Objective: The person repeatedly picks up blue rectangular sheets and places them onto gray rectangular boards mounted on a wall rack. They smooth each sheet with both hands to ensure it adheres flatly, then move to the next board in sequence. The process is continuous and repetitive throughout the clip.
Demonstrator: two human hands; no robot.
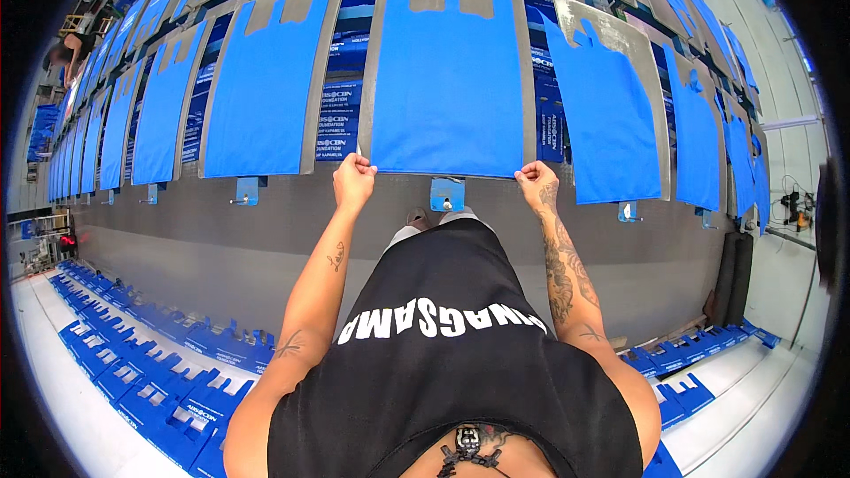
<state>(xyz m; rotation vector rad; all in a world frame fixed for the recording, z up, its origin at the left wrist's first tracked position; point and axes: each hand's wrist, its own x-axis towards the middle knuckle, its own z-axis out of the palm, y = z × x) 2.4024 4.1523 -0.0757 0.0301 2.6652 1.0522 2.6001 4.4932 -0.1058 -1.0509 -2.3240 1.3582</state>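
Observation:
A blue fabric bag (447, 80) with cut-out handles at its far end lies flat on a grey metal plate (529, 62) straight ahead of me. My left hand (354, 181) pinches the bag's near left corner between thumb and fingers. At the near right corner, my right hand (537, 184) grips the fabric the same way. The near edge runs straight between both hands, along the plate's front edge. Below that edge, a blue bracket (447, 195) with a small knob sticks out toward me.
More plates with blue bags, such as the left bag (266, 80) and the wrinkled right bag (611, 106), line up on both sides. Printed blue bags (339, 119) show in the gaps beneath. Behind me, stacked blue bags (168, 381) rest on a white surface. Dark rolls (733, 279) stand at right.

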